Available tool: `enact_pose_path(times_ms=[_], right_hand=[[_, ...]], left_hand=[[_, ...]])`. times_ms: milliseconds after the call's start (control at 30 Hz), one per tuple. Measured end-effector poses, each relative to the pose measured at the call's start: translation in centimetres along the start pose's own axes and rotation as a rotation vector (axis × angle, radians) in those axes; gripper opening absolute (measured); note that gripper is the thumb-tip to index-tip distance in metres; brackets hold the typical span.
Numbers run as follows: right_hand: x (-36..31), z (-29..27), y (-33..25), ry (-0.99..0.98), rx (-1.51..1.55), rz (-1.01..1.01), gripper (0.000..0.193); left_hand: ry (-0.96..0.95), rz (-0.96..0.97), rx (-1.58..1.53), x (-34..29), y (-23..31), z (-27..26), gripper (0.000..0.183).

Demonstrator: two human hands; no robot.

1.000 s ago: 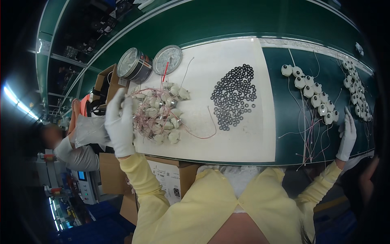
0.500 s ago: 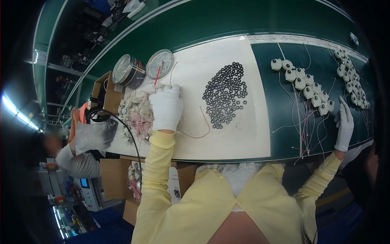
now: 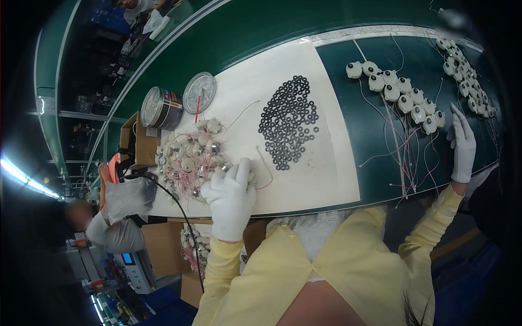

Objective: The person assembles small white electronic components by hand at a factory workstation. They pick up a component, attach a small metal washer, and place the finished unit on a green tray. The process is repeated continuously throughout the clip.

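Observation:
My left hand (image 3: 231,201), in a white glove, is at the near right edge of a tangled pile of small round wired parts (image 3: 187,163), white and silver with pink leads. Its fingers are bent around a pale wired part (image 3: 251,176), mostly hidden by the glove; a thin reddish lead (image 3: 270,171) curves away beside it. My right hand (image 3: 463,144), also gloved, rests on the green table with its fingers stretched out and nothing in them. It lies just right of slanting rows of white round parts with black centres (image 3: 405,101), their wires trailing toward me.
Many black rings (image 3: 288,122) lie spread on the white sheet (image 3: 337,179). Behind the pile are an open tin (image 3: 163,108) and its round lid (image 3: 199,92) with a red stick. More white parts (image 3: 465,79) stand at far right. A black cable (image 3: 176,198) crosses the left edge. Someone sits at left.
My left hand has come back toward me from the far side of the pile to its near right edge. My right hand stays beside the rows. The whole view has shifted slightly.

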State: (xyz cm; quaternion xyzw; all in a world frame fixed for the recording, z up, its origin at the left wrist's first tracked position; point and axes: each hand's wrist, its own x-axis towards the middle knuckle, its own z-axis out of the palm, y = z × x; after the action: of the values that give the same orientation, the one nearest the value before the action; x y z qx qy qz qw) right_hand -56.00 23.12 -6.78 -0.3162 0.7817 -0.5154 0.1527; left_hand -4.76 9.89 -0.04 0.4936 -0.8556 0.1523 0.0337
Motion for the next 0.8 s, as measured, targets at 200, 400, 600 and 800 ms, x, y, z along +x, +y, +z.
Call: enact_pose_path(times_ms=[200,400,600,800], right_hand=[[0.1,0.1,0.4,-0.008,0.013,-0.031,0.039],[0.0,0.2,0.2,0.014,0.018,-0.029,0.039],[-0.1,0.4,-0.4,0.022,0.010,-0.011,0.038],[-0.5,0.5,-1.3,0.005,-0.021,0.017,0.039]], left_hand=[[0.163,0.035,-0.065,-2.3,0.6,-0.1,0.047],[0.196,-0.060,-0.408,-0.8,-0.5,-1.2,0.048],[0.103,0.036,-0.374,1.6,-0.6,0.4,0.039],[-0.001,0.064,-0.354,1.7,-1.0,1.2,0.029]])
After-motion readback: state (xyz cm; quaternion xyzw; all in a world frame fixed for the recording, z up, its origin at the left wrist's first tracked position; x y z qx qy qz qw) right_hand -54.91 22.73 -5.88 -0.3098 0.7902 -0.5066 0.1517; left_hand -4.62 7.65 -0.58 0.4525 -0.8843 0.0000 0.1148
